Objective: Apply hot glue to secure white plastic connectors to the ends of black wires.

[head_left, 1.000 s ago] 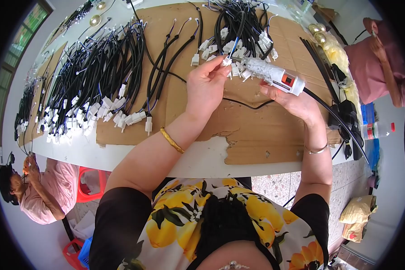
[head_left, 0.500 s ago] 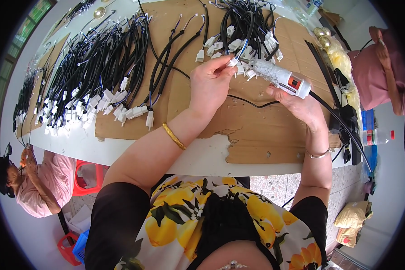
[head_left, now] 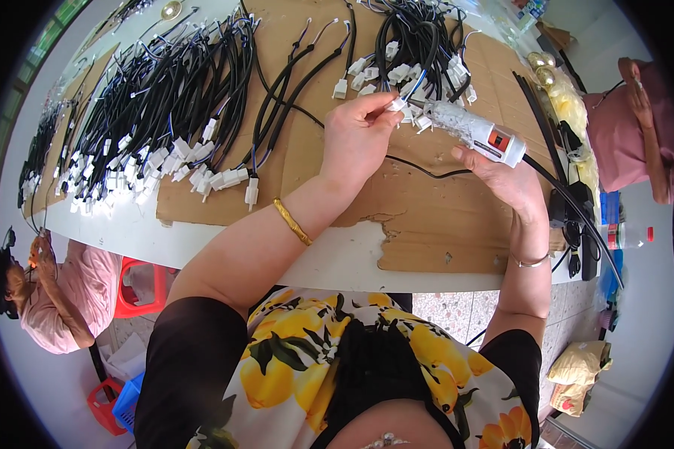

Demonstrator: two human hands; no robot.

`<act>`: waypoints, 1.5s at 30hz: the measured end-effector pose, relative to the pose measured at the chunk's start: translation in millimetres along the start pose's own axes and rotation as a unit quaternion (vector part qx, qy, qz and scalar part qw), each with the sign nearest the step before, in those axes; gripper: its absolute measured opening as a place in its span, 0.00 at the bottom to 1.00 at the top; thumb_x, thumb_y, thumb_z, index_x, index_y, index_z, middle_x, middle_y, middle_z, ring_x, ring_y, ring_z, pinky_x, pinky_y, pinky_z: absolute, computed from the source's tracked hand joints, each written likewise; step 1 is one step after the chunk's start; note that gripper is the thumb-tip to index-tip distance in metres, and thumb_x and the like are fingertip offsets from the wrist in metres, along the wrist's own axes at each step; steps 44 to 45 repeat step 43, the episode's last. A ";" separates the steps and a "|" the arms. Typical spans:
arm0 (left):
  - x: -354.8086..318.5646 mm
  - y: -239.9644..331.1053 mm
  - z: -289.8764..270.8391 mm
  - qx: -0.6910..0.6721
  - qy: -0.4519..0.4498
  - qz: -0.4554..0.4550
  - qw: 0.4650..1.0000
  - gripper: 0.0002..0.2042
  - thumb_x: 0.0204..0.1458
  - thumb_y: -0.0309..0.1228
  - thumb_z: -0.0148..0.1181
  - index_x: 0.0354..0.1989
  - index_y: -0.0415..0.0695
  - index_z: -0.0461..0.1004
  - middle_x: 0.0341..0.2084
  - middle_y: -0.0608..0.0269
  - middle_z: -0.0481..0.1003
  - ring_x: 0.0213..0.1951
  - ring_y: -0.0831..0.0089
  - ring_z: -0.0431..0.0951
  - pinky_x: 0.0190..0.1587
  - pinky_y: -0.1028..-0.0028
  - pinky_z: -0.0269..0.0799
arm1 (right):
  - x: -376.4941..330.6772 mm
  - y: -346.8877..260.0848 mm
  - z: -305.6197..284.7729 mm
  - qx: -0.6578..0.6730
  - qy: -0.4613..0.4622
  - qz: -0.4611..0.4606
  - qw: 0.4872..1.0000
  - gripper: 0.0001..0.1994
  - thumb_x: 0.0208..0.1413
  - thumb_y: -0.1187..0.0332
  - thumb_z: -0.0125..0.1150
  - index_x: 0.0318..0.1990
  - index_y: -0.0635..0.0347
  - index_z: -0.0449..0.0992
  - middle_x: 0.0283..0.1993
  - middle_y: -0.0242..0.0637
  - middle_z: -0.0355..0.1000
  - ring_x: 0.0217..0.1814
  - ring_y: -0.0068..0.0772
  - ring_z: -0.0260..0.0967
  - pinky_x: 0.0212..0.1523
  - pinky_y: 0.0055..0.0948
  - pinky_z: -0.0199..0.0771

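Note:
Between its thumb and fingertips, my left hand pinches a small white plug connector with blue and white wires. My right hand is wrapped round a white hot glue gun that has a red switch and clear, crusty residue on its front part. The gun's front end points at the connector; whether they touch I cannot tell. A long black rod sticks out of its back. Just beyond my hands lies a bundle of black cables with white connectors.
A large pile of black cables with white connectors covers the left. Cardboard lies under the work. Black rods, adapters and a bottle are at right. A person in pink sits at left; another pink-clad person is at right.
Both hands, with the connector and glue gun, appear slightly further right in the picture, as the view has shifted a little. The grip of each hand is the same.

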State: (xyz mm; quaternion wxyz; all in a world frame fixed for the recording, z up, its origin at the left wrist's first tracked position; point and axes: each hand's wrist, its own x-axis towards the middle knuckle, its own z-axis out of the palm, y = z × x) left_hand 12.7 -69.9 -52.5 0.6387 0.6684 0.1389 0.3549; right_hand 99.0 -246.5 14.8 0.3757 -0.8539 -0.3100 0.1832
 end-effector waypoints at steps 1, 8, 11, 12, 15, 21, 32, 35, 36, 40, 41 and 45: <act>-0.1 -0.1 -0.4 0.000 0.002 -0.001 1.000 0.11 0.42 0.20 0.57 0.37 0.37 0.74 0.23 0.60 0.75 0.24 0.81 0.72 0.28 0.82 0.67 | 0.2 -1.0 1.0 -0.001 -0.002 0.000 1.000 0.16 0.43 0.65 0.66 0.37 0.62 0.70 0.31 0.27 0.70 0.32 0.15 0.63 0.35 0.16 0.65; 0.5 -1.8 -2.2 -0.002 -0.003 -0.008 1.000 0.10 0.42 0.21 0.57 0.36 0.37 0.74 0.23 0.60 0.75 0.23 0.81 0.71 0.28 0.81 0.66 | 0.7 -2.8 2.5 -0.023 0.010 0.007 1.000 0.15 0.42 0.67 0.65 0.37 0.62 0.70 0.30 0.27 0.69 0.32 0.15 0.63 0.34 0.17 0.65; 0.9 -0.3 -0.9 -0.004 -0.008 -0.012 1.000 0.10 0.42 0.21 0.57 0.36 0.37 0.74 0.23 0.60 0.75 0.24 0.80 0.72 0.28 0.81 0.67 | -3.1 -4.5 1.8 -0.023 0.025 0.002 0.999 0.14 0.42 0.64 0.65 0.35 0.60 0.73 0.28 0.28 0.71 0.31 0.19 0.64 0.38 0.20 0.64; 1.0 0.4 -0.1 0.005 -0.012 -0.012 1.000 0.10 0.43 0.21 0.57 0.36 0.37 0.74 0.23 0.60 0.75 0.24 0.80 0.72 0.29 0.81 0.67 | -4.5 -4.9 1.5 -0.006 0.040 -0.005 0.999 0.13 0.42 0.61 0.65 0.33 0.59 0.75 0.26 0.30 0.72 0.30 0.22 0.66 0.41 0.23 0.63; 0.4 0.5 -2.9 0.004 0.003 -0.004 1.000 0.10 0.43 0.21 0.57 0.36 0.37 0.74 0.24 0.60 0.76 0.24 0.80 0.73 0.29 0.81 0.67 | -3.6 -20.9 2.0 -0.015 0.002 0.042 0.999 0.13 0.42 0.67 0.66 0.34 0.62 0.71 0.29 0.27 0.70 0.31 0.16 0.63 0.34 0.17 0.65; 1.2 -1.7 -2.8 -0.012 -0.001 -0.003 1.000 0.10 0.43 0.21 0.57 0.36 0.36 0.74 0.24 0.59 0.76 0.25 0.79 0.73 0.30 0.81 0.68 | -5.0 -16.1 4.4 0.020 0.030 -0.011 0.999 0.13 0.42 0.65 0.66 0.32 0.64 0.74 0.23 0.30 0.70 0.24 0.17 0.63 0.29 0.18 0.65; 1.1 2.4 -2.4 -0.010 -0.022 -0.027 0.999 0.10 0.44 0.21 0.57 0.37 0.37 0.74 0.24 0.65 0.74 0.26 0.84 0.70 0.30 0.84 0.65 | -2.0 -11.7 1.3 -0.015 0.019 0.018 1.000 0.11 0.43 0.71 0.63 0.35 0.63 0.71 0.30 0.29 0.71 0.33 0.17 0.66 0.35 0.17 0.66; 2.2 -0.4 -2.7 -0.019 -0.021 -0.026 0.999 0.10 0.44 0.21 0.57 0.37 0.36 0.73 0.23 0.62 0.75 0.25 0.81 0.72 0.30 0.81 0.67 | -1.1 -13.9 0.6 -0.017 0.018 0.030 0.999 0.11 0.44 0.71 0.62 0.35 0.62 0.71 0.30 0.28 0.71 0.32 0.17 0.65 0.34 0.18 0.65; 2.3 -1.3 -2.7 -0.027 -0.022 -0.027 0.999 0.10 0.44 0.21 0.57 0.37 0.36 0.73 0.23 0.62 0.75 0.25 0.81 0.72 0.30 0.81 0.67 | -1.2 -14.0 0.2 0.013 0.008 0.025 1.000 0.10 0.44 0.70 0.62 0.34 0.62 0.71 0.29 0.28 0.70 0.31 0.16 0.64 0.34 0.18 0.65; 2.7 -2.9 -2.2 -0.027 -0.026 -0.026 0.999 0.10 0.44 0.21 0.57 0.37 0.36 0.73 0.23 0.63 0.75 0.25 0.81 0.72 0.30 0.81 0.67 | -2.0 -10.9 1.1 -0.054 0.020 0.011 0.998 0.10 0.44 0.69 0.62 0.34 0.61 0.71 0.29 0.27 0.70 0.30 0.16 0.63 0.33 0.18 0.64; 3.0 -3.9 -1.7 -0.027 -0.027 -0.027 0.999 0.10 0.44 0.21 0.57 0.37 0.36 0.73 0.23 0.63 0.75 0.25 0.81 0.72 0.30 0.82 0.67 | -2.1 -9.0 0.9 -0.029 0.025 0.015 0.999 0.11 0.43 0.69 0.62 0.34 0.61 0.71 0.29 0.27 0.70 0.31 0.17 0.63 0.33 0.18 0.64; 2.6 -3.5 -1.7 -0.024 -0.030 -0.028 0.999 0.10 0.44 0.21 0.56 0.38 0.37 0.73 0.23 0.63 0.75 0.25 0.81 0.72 0.30 0.82 0.66 | -4.0 -17.3 -0.3 -0.047 0.020 0.028 0.998 0.11 0.44 0.67 0.62 0.35 0.60 0.71 0.29 0.27 0.70 0.31 0.17 0.63 0.34 0.18 0.64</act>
